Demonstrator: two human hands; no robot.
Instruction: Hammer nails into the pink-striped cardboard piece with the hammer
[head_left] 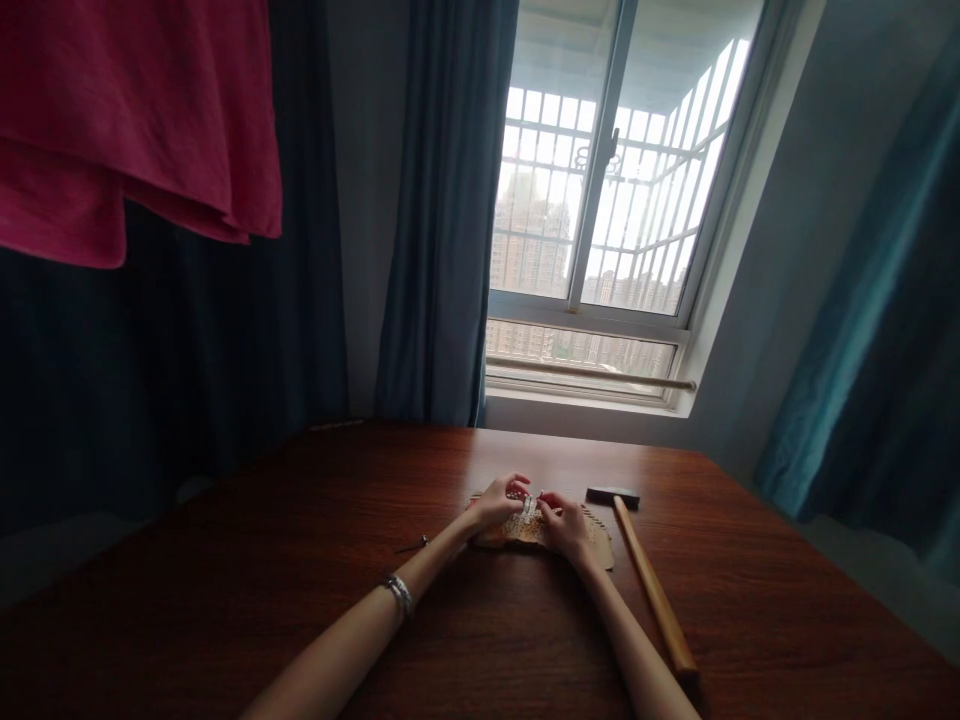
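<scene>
My left hand (pixel 499 503) and my right hand (pixel 564 522) meet over a tan, ragged-edged piece (pixel 600 548) that looks like leather or card, with many dark dots and slanted marks. A small whitish item (pixel 529 506) lies between my fingertips; its kind is too small to make out. My left fingers are curled closed beside it. Thumb and finger of my right hand are pinched together at its right side, on something tiny I cannot identify. Both hands cover part of the tan piece.
A hammer (pixel 651 585) with a wooden handle lies right of my right forearm, its dark head away from me. Left of my left wrist is a thin dark object with a shiny end (pixel 424 540). The brown wooden table (pixel 262 600) reaches toward the window and curtains.
</scene>
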